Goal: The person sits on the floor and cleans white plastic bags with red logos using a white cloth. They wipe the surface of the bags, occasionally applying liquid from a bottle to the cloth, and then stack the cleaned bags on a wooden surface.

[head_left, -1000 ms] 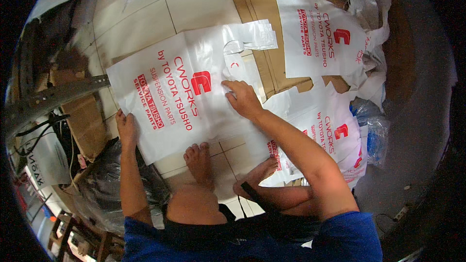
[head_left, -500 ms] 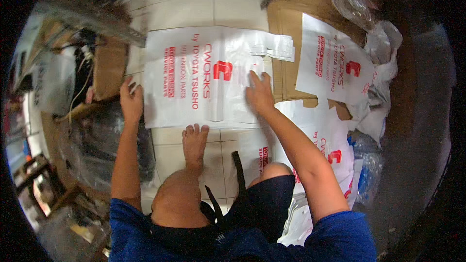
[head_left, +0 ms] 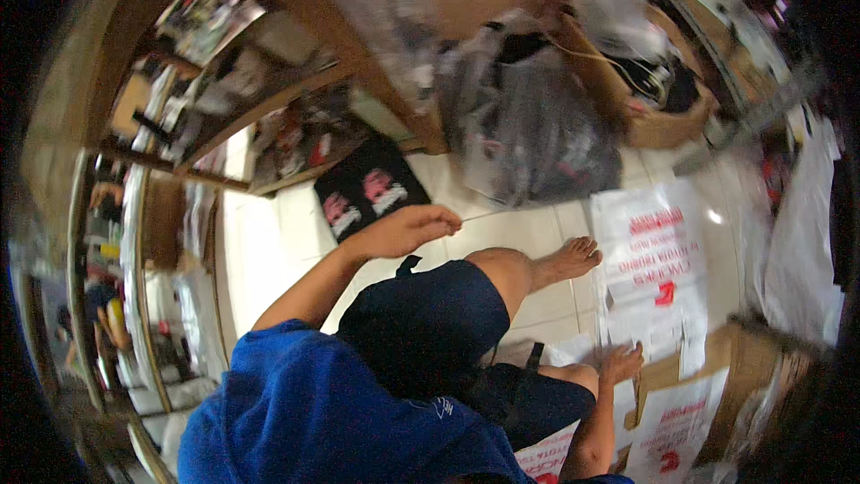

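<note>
The view has swung left. The left hand (head_left: pixel 408 231), earlier beside the white printed bag (head_left: pixel 649 260), now hovers near a black printed item (head_left: pixel 372 190), empty, fingers together. The right hand (head_left: pixel 621 361) stays by the bag's cardboard-side end, fingers slightly apart; the bag lies on the floor (head_left: pixel 537 226).

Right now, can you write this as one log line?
left hand: open, over tiled floor | right hand: open, near white printed sheet, contact unclear | black printed item: on floor
</note>
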The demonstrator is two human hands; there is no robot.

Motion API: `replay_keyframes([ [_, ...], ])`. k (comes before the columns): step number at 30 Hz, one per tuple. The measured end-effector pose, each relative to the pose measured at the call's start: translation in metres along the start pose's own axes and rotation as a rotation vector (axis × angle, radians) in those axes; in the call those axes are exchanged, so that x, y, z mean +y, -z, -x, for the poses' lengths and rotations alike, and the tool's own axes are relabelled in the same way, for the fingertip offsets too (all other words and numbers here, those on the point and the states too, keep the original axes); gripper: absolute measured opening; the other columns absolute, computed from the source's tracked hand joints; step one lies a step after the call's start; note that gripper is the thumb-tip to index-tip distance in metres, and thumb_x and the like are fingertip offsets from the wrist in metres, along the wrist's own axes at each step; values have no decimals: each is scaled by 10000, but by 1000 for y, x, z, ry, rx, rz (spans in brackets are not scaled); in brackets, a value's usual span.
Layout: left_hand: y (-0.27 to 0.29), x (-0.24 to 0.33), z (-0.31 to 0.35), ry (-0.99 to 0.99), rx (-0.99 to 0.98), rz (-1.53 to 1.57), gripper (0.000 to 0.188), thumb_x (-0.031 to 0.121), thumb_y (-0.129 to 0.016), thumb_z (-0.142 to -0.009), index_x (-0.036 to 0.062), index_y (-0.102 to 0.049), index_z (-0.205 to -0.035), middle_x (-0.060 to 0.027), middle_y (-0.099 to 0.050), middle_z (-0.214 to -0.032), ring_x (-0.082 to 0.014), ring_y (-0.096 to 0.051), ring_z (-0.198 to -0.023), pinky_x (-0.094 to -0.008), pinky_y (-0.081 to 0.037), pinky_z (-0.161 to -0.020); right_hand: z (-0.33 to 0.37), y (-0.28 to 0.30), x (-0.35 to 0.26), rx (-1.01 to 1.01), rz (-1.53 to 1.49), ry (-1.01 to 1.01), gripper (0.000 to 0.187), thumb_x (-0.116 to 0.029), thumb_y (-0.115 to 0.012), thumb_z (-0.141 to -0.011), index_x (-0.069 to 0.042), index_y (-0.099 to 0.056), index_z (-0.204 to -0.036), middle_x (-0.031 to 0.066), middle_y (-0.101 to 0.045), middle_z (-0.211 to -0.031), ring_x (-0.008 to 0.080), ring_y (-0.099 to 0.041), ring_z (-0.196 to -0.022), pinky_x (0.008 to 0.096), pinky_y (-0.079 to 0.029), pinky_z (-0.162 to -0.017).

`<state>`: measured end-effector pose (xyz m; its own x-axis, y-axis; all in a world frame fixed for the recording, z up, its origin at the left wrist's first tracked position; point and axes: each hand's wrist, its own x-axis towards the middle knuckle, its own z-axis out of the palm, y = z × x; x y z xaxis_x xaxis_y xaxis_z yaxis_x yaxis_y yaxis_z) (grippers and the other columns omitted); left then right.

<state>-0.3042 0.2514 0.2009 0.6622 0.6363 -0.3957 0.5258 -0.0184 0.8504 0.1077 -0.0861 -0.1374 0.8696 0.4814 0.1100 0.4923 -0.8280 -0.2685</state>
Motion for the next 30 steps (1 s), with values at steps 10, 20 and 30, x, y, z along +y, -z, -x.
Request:
replay_keyframes([
  [10, 59, -99, 151, 398, 746, -162, 264, 141, -546, -908, 5, -580, -1131, -126, -617, -1101, -227, -577, -1059, -322, -453, -913, 21, -11, -57, -402, 228, -83, 559, -357, -592, -809, -177, -470, -1324, 196, -505, -1197, 386, -518, -1062, 534, -467, -837],
  [20, 80, -195, 22, -385, 107, -1091, 564, 191, -648, -810, 15, -463, -1312, -270, -327, -1415, -437, -265, -1337, -496, -202, -1111, 53, -20, -57, 62, -70, -235, 487, -230, -557, -830, -28, -487, -1267, 198, -496, -1254, 365, -435, -1167, 435, -323, -999],
  [30, 105, -293, 31, -754, 288, -1225, 524, 298, -444, -978, 4, -326, -1396, -228, -286, -1428, -404, -235, -1353, -546, -201, -1104, 403, 107, -187, 310, -525, -603, 240, -107, -540, -860, -20, -609, -1073, 165, -627, -930, 292, -610, -823, 372, -486, -768],
])
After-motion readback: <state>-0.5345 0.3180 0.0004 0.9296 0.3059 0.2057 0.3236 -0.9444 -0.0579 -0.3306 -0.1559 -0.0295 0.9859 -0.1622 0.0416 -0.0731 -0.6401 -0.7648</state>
